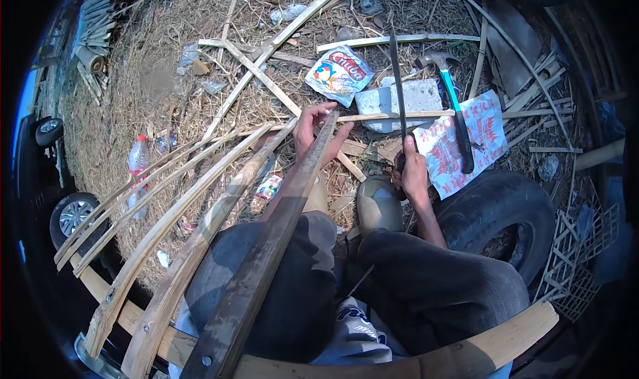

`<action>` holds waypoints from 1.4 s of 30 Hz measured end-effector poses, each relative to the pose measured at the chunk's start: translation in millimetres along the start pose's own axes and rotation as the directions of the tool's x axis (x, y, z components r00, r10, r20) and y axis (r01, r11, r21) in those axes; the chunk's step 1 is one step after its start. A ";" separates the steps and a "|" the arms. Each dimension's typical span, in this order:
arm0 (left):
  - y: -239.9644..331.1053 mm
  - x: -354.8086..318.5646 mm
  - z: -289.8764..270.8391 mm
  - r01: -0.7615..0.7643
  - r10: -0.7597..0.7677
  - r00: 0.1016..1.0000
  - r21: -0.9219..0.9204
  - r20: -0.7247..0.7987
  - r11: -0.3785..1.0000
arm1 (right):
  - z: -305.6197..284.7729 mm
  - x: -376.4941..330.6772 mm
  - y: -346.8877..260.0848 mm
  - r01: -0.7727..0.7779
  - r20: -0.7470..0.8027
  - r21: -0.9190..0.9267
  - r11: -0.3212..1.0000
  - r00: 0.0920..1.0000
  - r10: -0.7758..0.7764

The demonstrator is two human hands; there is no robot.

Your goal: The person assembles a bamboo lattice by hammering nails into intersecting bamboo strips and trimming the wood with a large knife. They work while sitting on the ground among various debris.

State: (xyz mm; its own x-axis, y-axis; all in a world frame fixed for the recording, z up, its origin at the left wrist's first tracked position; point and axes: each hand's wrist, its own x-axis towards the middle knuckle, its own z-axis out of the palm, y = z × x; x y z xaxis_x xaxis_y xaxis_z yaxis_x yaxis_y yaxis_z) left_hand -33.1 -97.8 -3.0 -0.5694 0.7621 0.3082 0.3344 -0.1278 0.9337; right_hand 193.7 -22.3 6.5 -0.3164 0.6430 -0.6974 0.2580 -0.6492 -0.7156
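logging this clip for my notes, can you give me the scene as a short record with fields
setting: outdoors, ground strewn with dry straw and litter
posture: person seated, knees in dark trousers, one shoe forward
left hand: grips the far end of a long dark wooden slat lying across the lap
right hand: holds the handle of a long dark blade pointing away
near right: hammer with a teal handle on a red and white printed sheet, grey block, black tyre
near left: bamboo strips, plastic bottle
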 end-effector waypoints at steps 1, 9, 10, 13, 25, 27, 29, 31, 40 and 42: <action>-8.3 13.8 -12.6 -0.010 0.006 0.996 0.052 0.086 0.999 | 3.9 1.3 -0.3 0.003 0.003 -0.008 1.000 1.000 -0.003; -3.5 55.5 0.4 -0.148 0.051 0.875 0.164 0.482 0.975 | 4.9 -9.5 -13.0 0.021 -0.043 -0.061 0.998 0.999 -0.024; -5.0 53.0 1.5 -0.089 -0.032 0.878 0.229 0.477 0.969 | 3.6 -11.8 -16.7 0.082 -0.057 -0.028 0.996 0.995 -0.084; -11.3 48.0 -1.1 0.018 -0.164 0.881 0.314 0.443 0.949 | 5.2 -30.1 -49.2 0.268 -0.018 0.086 0.960 0.963 -0.267; -5.4 46.6 -0.9 0.127 -0.291 0.834 0.349 0.470 0.928 | 7.4 -0.5 -12.1 0.008 -0.073 0.035 0.999 0.997 -0.006; -8.7 53.0 -8.0 0.033 -0.216 0.814 0.327 0.539 0.944 | 11.8 -13.0 -37.5 0.059 -0.071 0.046 0.997 0.996 -0.056; -6.3 58.4 -9.3 0.000 -0.191 0.799 0.317 0.571 0.948 | 7.4 -31.5 -63.9 0.249 -0.086 0.097 0.964 0.967 -0.241; -12.2 56.3 -9.3 0.097 -0.272 0.808 0.337 0.523 0.937 | 7.4 -51.4 -86.5 0.398 -0.094 0.173 0.901 0.917 -0.387; -2.8 52.6 -5.1 0.088 -0.266 0.834 0.358 0.484 0.929 | 5.8 -19.8 -32.2 0.066 -0.011 0.014 0.998 0.998 -0.066; -0.7 53.8 -6.3 0.128 -0.273 0.838 0.317 0.473 0.940 | 8.8 -34.7 -50.9 0.242 -0.014 0.060 0.968 0.970 -0.242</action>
State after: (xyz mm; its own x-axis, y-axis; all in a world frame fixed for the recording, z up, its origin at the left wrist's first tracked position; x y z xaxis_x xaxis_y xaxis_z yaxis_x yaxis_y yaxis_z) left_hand -68.7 -60.7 14.1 -0.2131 0.9735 -0.0832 0.4799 0.1785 0.8590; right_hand 183.5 -15.2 67.5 -0.3568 0.7865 -0.5042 0.1188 -0.4971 -0.8595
